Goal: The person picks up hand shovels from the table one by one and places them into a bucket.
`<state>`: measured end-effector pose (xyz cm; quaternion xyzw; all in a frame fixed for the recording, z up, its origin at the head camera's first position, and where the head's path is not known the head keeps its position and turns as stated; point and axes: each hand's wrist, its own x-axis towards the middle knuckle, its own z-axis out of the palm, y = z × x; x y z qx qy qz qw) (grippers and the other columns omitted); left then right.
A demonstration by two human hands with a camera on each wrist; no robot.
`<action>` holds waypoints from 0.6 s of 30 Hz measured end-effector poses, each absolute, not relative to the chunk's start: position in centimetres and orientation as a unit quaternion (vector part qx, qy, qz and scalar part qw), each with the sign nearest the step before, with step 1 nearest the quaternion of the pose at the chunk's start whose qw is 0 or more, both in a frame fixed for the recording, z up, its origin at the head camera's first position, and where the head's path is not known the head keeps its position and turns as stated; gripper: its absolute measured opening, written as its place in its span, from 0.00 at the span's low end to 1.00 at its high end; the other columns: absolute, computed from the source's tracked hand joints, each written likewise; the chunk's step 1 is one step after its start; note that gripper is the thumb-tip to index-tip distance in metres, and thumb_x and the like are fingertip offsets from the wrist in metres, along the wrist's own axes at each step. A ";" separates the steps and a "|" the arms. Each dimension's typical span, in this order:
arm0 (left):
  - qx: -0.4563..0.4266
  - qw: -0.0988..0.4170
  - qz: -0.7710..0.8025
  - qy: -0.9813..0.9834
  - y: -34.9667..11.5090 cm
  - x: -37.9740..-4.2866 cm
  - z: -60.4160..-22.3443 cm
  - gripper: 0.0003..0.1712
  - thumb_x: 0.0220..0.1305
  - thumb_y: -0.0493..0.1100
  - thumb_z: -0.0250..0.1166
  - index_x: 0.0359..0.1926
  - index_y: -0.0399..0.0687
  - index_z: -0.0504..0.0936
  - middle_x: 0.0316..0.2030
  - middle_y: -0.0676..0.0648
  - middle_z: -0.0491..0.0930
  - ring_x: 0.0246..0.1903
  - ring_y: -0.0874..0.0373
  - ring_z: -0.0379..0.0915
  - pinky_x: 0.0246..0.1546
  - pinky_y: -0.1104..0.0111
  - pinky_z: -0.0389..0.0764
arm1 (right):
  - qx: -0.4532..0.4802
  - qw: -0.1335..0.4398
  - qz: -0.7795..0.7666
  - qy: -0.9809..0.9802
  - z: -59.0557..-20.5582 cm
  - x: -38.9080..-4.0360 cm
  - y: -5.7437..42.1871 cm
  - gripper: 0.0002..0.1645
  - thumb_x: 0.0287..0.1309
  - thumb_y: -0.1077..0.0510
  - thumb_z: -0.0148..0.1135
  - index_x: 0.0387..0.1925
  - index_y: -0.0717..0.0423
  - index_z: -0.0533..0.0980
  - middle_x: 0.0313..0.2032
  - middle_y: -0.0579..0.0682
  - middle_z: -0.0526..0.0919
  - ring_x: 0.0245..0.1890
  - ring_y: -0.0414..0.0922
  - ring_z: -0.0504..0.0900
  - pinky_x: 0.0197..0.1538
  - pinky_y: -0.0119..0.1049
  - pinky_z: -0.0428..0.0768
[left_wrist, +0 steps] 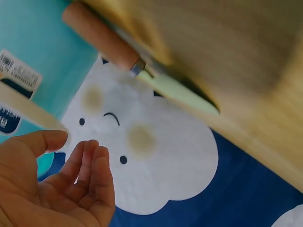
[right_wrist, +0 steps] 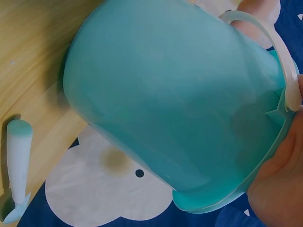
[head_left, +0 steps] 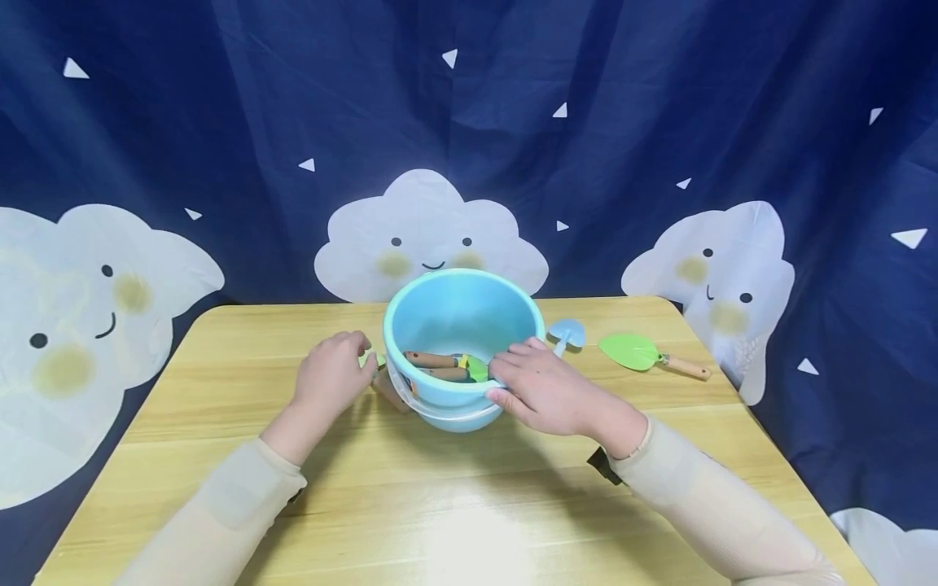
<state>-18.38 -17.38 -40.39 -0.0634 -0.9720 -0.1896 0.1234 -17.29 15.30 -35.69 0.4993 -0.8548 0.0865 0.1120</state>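
Note:
A light blue bucket [head_left: 469,308] stands on the table with its white handle [right_wrist: 272,38] hanging down at the front. My right hand [head_left: 545,389] grips the bucket's near right rim, fingers over the edge and thumb outside. Inside lie small garden tools with wooden handles [head_left: 431,360], a green blade [head_left: 478,369] among them. My left hand [head_left: 330,376] hovers left of the bucket, its fingers loosely bent around nothing in the left wrist view. Close by, a trowel with a wooden handle [left_wrist: 102,38] and pale green blade [left_wrist: 184,94] lies on the table against the bucket's side.
Right of the bucket lies a small blue shovel [head_left: 567,332]. Farther right is a green leaf-shaped trowel [head_left: 632,352] with a wooden handle. The wooden table [head_left: 220,407] ends at a dark blue curtain [head_left: 506,138] printed with clouds.

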 end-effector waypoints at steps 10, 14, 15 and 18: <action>-0.063 0.049 -0.161 -0.984 -16.8 -18.7 -42.7 0.09 0.63 0.40 0.61 0.39 0.39 0.83 0.33 0.43 0.82 0.33 0.46 0.80 0.30 0.52 0.80 | 0.498 0.111 0.087 -0.855 -35.8 -17.3 15.3 0.16 0.76 0.44 0.46 0.32 0.46 0.67 0.29 0.39 0.67 0.35 0.42 0.66 0.47 0.39 0.63; -0.058 0.032 -0.157 -0.985 -16.6 -19.1 -43.3 0.06 0.62 0.39 0.61 0.30 0.43 0.81 0.27 0.46 0.79 0.27 0.50 0.76 0.23 0.56 0.77 | 0.498 0.111 0.088 -0.856 -35.8 -17.3 15.3 0.17 0.76 0.43 0.44 0.32 0.46 0.67 0.30 0.39 0.67 0.35 0.42 0.66 0.47 0.39 0.63; -0.057 0.030 -0.156 -0.986 -16.5 -19.1 -43.4 0.07 0.62 0.39 0.61 0.28 0.44 0.80 0.25 0.47 0.78 0.25 0.51 0.74 0.22 0.57 0.76 | 0.498 0.112 0.088 -0.855 -35.8 -17.3 15.3 0.17 0.76 0.43 0.44 0.32 0.46 0.67 0.30 0.39 0.67 0.35 0.42 0.67 0.47 0.40 0.63; -0.055 0.022 -0.154 -0.986 -16.4 -19.4 -43.7 0.11 0.63 0.39 0.61 0.23 0.46 0.77 0.21 0.48 0.74 0.21 0.52 0.70 0.18 0.58 0.73 | 0.498 0.113 0.088 -0.856 -35.8 -17.3 15.3 0.17 0.76 0.43 0.44 0.32 0.46 0.67 0.30 0.39 0.67 0.35 0.42 0.66 0.47 0.40 0.63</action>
